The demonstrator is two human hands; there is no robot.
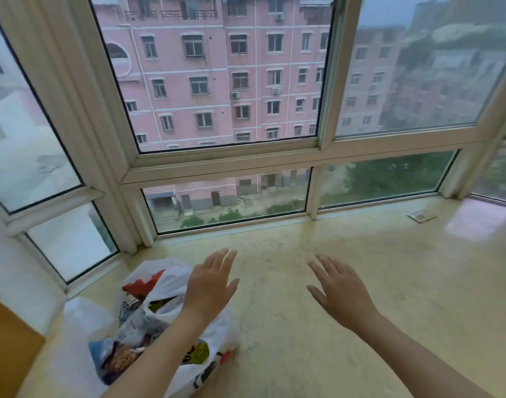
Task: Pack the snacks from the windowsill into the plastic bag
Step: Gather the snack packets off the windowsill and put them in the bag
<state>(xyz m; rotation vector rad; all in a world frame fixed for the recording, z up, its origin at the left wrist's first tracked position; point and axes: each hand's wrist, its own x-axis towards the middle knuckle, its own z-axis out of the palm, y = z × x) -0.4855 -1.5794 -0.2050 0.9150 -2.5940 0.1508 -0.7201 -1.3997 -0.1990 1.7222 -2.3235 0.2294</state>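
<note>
Both our hands empty, fingers spread flat: left hand, right hand. White plastic bag thin, floppy, probably light; snack packets crinkly. Grab bag by handles.

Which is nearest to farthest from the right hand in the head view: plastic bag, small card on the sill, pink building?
From the right hand:
1. Plastic bag, on the windowsill to its left.
2. Small card, far right of the sill by the window.
3. Pink building, outside beyond the glass.

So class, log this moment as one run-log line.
left hand open above plastic bag | right hand open | snacks bagged | windowsill
</note>
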